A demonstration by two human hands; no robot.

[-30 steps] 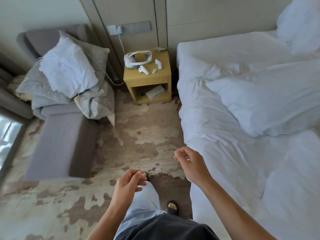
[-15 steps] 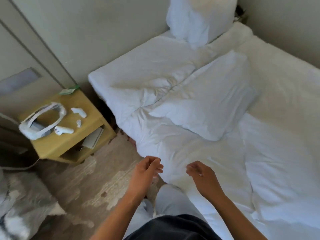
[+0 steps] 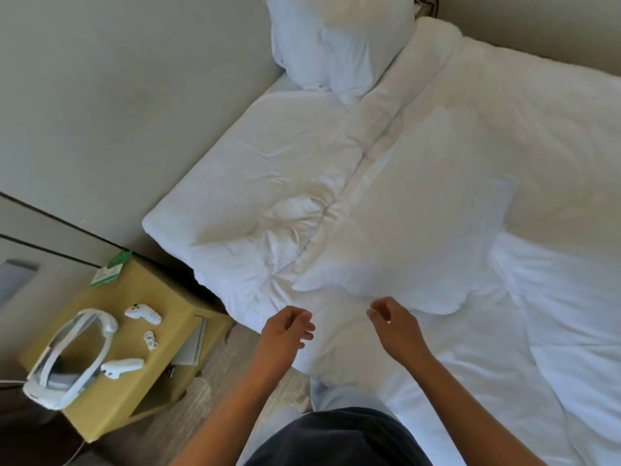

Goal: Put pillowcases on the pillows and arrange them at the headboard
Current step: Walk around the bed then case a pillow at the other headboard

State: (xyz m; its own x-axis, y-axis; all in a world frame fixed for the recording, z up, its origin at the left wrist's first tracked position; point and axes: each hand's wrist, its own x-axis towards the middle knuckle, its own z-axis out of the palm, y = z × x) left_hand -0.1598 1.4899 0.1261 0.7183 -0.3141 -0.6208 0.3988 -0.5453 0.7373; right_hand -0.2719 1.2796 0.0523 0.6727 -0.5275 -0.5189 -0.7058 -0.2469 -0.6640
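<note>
A white pillow (image 3: pixel 413 223) lies flat across the middle of the white bed (image 3: pixel 255 183), its near edge just beyond my hands. A second white pillow (image 3: pixel 336 45) stands upright against the headboard wall (image 3: pixel 134 95) at the top. My left hand (image 3: pixel 285 334) and my right hand (image 3: pixel 393 326) hover side by side over the bed's near edge, both empty with fingers loosely curled. Neither touches the pillow. A folded white duvet (image 3: pixel 554 331) covers the bed's right side.
A yellow bedside table (image 3: pixel 161 338) stands at lower left with a white headset (image 3: pixel 70 358), two controllers (image 3: pixel 142 313) and a green card (image 3: pixel 111 269) on top. Patterned carpet (image 3: pixel 208 391) lies between it and the bed. My legs are at the bottom.
My view has swung right from the sofa and floor onto the bed. Both hands have risen and come closer to the flat pillow's near edge.
</note>
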